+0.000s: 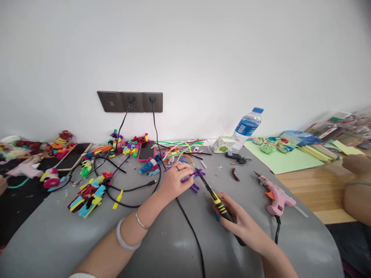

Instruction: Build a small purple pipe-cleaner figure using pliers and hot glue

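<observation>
Grey table (72, 231) under white wall (203, 46): left hand (174, 180) grip pinches purple pipe cleaners (189, 178) flat at centre, steadying them for yellow-black pliers (216, 199), right hand (240, 226) grip closed around handle.

The tool (216, 200) is black with yellow stripes along its grip. The pipe-cleaner pieces (194, 188) are purple. The table cover (174, 247) is plain grey, the glue gun (276, 197) pale pink with an orange trigger, the water bottle (247, 127) blue-capped and blue-labelled, and the paper sheet (282, 162) light green.
</observation>
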### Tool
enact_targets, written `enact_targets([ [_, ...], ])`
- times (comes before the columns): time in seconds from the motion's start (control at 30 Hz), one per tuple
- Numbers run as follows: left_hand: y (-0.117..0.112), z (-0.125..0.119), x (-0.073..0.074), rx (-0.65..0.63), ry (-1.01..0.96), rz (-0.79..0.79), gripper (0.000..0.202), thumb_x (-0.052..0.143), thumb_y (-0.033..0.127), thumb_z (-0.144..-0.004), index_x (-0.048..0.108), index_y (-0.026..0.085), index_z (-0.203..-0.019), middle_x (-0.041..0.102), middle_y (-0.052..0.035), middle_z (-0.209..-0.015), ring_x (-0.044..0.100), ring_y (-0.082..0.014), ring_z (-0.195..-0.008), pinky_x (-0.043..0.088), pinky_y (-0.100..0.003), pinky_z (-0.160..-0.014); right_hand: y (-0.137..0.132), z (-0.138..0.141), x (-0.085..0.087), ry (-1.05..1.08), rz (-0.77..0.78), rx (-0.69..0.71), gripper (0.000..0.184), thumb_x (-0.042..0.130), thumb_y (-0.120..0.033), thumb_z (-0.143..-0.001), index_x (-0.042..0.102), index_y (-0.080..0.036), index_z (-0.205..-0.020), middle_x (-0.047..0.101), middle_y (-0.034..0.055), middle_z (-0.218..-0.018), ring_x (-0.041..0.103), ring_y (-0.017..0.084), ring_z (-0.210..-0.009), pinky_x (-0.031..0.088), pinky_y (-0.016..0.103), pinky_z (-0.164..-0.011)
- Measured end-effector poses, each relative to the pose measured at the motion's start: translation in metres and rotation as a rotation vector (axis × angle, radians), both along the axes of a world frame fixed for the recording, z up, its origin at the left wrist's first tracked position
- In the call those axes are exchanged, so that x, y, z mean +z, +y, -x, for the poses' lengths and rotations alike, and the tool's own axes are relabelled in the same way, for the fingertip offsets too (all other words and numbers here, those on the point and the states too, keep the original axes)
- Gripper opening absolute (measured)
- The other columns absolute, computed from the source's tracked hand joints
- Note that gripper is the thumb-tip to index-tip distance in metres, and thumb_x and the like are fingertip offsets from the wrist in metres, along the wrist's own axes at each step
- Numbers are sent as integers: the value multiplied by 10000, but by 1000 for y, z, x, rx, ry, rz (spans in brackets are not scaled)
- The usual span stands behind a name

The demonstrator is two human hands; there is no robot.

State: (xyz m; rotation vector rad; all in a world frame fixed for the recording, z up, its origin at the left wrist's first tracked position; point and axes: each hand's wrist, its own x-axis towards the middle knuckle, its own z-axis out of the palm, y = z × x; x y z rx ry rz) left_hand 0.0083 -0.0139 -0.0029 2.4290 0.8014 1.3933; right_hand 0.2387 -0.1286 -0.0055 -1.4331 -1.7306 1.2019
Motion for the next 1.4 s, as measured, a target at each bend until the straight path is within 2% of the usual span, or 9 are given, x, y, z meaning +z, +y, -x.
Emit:
enact_targets([
  [0.27, -1, 0, -2, 4, -10, 9, 99, 514, 121, -865, 582, 193, -865, 687, -62, -899, 654, -185, -885, 521, -303, -825, -1, 2, -2, -13, -48, -53, 471, 603, -235, -762, 583, -184, -1230, 654, 28, -912, 605, 238, -892, 496, 316, -812],
  [0.47, 0, 1, -5, 18, -17, 70, 120, 486, 127, -880, 585, 194, -884, 679, -70, -920, 651, -187, -888, 521, -305, -814, -6, 2, -1, 55, 11, -55, 490, 603, -244, -778, 523, -200, -1260, 634, 51, -1008, 601, 226, -903, 484, 331, -847],
  [0.6, 5, 5, -7, 51, -33, 131, 138, 478, 161, -914, 610, 189, -944, 685, -83, -972, 647, -206, -953, 520, -341, -860, -8, 0, -4, 185, 22, -118, 433, 610, -275, -790, 534, -222, -1212, 607, 32, -927, 593, 215, -851, 482, 325, -805],
  [0.8, 18, 15, -8, 106, -30, 189, 236, 440, 200, -967, 662, 179, -1045, 688, -104, -1058, 644, -224, -1037, 524, -371, -900, -6, -6, -14, 398, 64, -242, 400, 636, -416, -817, 602, -217, -1162, 629, 62, -956, 603, 205, -777, 496, 326, -736],
  [0.87, 21, 16, -10, 95, 22, 238, 232, 471, 196, -955, 685, 186, -1045, 689, -91, -1040, 650, -217, -1006, 532, -367, -884, -6, -6, -17, 468, 64, -291, 427, 661, -438, -802, 618, -210, -1160, 629, 64, -958, 607, 202, -758, 495, 330, -732],
  [1.07, 19, 13, -15, 29, 253, 297, 155, 635, 212, -871, 731, 237, -990, 706, -33, -990, 664, -199, -923, 483, -421, -1005, -4, -5, -28, 711, 105, -474, 458, 704, -435, -765, 623, -199, -1150, 634, 64, -926, 616, 209, -734, 502, 347, -709],
  [1.2, 21, 17, -10, 140, 208, 248, 212, 603, 208, -885, 687, 223, -1079, 697, -54, -1044, 633, -224, -1039, 507, -393, -965, -1, -3, -27, 819, 150, -538, 572, 745, -470, -699, 595, -220, -1192, 632, 47, -864, 598, 204, -691, 505, 333, -648],
  [1.3, 28, 24, -9, 284, 233, 195, 245, 534, 106, -883, 686, 212, -1042, 697, -65, -1057, 604, -240, -1076, 500, -412, -967, -1, 2, -22, 798, 139, -572, 627, 750, -480, -677, 577, -228, -1224, 634, 45, -846, 596, 211, -685, 505, 334, -623],
  [1.4, 33, 29, -13, 380, 356, 193, 249, 540, 61, -846, 714, 211, -943, 697, -71, -1028, 592, -261, -1029, 506, -437, -916, -1, 4, -19, 730, 121, -544, 576, 684, -487, -731, 579, -220, -1230, 642, 72, -876, 622, 248, -722, 515, 380, -644],
])
